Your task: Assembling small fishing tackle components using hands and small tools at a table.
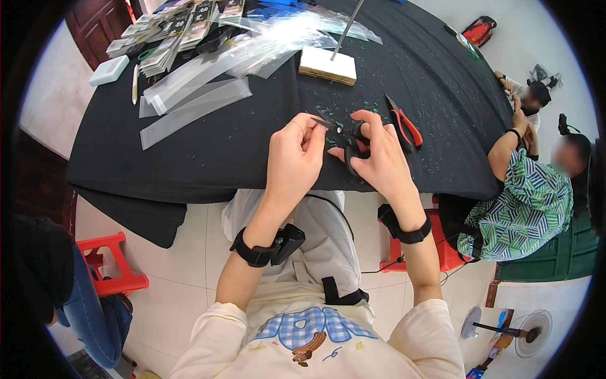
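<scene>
In my right hand (384,151) I hold black-handled scissors (339,131), thumb and fingers through the loops, the blades pointing left and parted. My left hand (293,151) is pinched closed right by the blade tips; what sits between its fingertips is too small to make out. Just right of my right hand lie red-and-black pliers (407,126) on the black cloth. Beyond my hands stands a pale block (327,66) with a thin metal rod (347,30) rising from it. Tiny thin clippings are strewn over the cloth around it.
Clear plastic strips (196,112) lie on the black-covered table (189,164) at left, with bundled packets (177,38) behind them. A white box (109,71) and a pen (135,84) rest near the left edge. Co-workers sit at right; a red stool (113,265) stands at left.
</scene>
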Tool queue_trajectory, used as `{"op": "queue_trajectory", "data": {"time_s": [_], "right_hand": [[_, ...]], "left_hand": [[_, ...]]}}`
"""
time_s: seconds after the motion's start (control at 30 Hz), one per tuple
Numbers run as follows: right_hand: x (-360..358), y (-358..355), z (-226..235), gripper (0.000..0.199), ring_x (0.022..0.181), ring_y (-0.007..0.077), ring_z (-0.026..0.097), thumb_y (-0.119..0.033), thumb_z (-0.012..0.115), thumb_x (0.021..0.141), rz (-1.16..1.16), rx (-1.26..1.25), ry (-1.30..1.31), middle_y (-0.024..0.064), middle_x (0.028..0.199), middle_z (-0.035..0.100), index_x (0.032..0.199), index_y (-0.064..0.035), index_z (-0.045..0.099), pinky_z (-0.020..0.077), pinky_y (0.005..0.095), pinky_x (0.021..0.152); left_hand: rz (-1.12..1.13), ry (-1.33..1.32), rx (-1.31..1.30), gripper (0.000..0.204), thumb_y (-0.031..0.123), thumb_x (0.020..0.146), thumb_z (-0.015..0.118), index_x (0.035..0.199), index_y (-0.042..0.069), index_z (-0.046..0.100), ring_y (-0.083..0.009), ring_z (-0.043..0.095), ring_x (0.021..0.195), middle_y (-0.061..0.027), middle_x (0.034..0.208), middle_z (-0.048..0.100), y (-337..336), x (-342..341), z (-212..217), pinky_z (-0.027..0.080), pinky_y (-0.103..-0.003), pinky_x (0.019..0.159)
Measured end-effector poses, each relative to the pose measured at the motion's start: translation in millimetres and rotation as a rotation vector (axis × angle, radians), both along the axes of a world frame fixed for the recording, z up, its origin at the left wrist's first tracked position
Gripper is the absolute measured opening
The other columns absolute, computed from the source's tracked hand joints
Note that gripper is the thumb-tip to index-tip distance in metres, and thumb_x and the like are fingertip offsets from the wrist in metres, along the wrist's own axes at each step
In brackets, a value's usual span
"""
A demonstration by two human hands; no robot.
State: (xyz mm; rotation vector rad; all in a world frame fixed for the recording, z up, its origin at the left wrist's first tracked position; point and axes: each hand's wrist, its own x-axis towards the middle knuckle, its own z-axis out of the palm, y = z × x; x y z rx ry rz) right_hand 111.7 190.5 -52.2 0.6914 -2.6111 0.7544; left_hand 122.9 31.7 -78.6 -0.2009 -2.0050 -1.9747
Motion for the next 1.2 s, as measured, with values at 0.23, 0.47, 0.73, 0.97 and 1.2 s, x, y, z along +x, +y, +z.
{"op": "queue_trajectory", "data": {"time_s": [0.23, 0.47, 0.73, 0.97, 1.2], "right_hand": [[-2, 3, -5, 0.054, 0.063, 0.0195, 0.045, -0.022, 0.080, 0.067, -0.070, -0.025, -0.020, 0.0034, 0.063, 0.051, 0.108, -0.0054, 0.049, 0.0356, 0.0315, 0.062], [-2, 4, -8, 0.048, 0.061, 0.0142, 0.047, -0.018, 0.076, 0.074, -0.009, -0.338, -0.006, 0.0040, 0.065, 0.055, 0.108, -0.0043, 0.045, 0.0382, 0.0260, 0.060], [-1, -17, -10, 0.042, 0.064, 0.0055, 0.052, -0.011, 0.071, 0.078, 0.025, -0.850, -0.269, 0.0041, 0.076, 0.065, 0.109, -0.0042, 0.044, 0.0392, 0.0205, 0.059], [2, -30, -4, 0.039, 0.063, 0.0046, 0.051, -0.009, 0.070, 0.079, -0.041, -0.754, -0.306, 0.0039, 0.075, 0.064, 0.108, -0.0031, 0.045, 0.0384, 0.0201, 0.056], [1, -35, -5, 0.035, 0.062, 0.0052, 0.050, -0.005, 0.066, 0.080, -0.061, -0.800, -0.278, 0.0034, 0.071, 0.061, 0.108, -0.0025, 0.045, 0.0384, 0.0219, 0.055]], "left_hand": [[0.017, -0.006, -0.008, 0.010, 0.005, 0.090, 0.054, 0.088, -0.004, 0.059, 0.0004, 0.039, 0.056, 0.0039, 0.067, 0.054, 2, 1, 1, 0.030, -0.018, 0.048], [0.013, -0.018, 0.000, 0.012, 0.007, 0.090, 0.056, 0.086, -0.004, 0.060, 0.0003, 0.039, 0.057, 0.0037, 0.068, 0.055, 1, 3, 4, 0.030, -0.018, 0.048], [0.010, 0.020, 0.014, 0.009, 0.005, 0.088, 0.057, 0.083, -0.003, 0.059, 0.0018, 0.033, 0.054, 0.0070, 0.062, 0.047, 2, 4, 4, 0.024, -0.018, 0.046], [0.023, 0.017, -0.046, 0.008, 0.004, 0.088, 0.057, 0.082, -0.002, 0.058, 0.0022, 0.031, 0.052, 0.0082, 0.059, 0.045, 3, 1, 1, 0.021, -0.018, 0.045], [0.064, 0.071, -0.077, 0.009, 0.002, 0.082, 0.059, 0.075, -0.002, 0.055, -0.0061, 0.031, 0.044, -0.0015, 0.047, 0.035, 3, 1, 1, 0.027, -0.026, 0.043]]}}
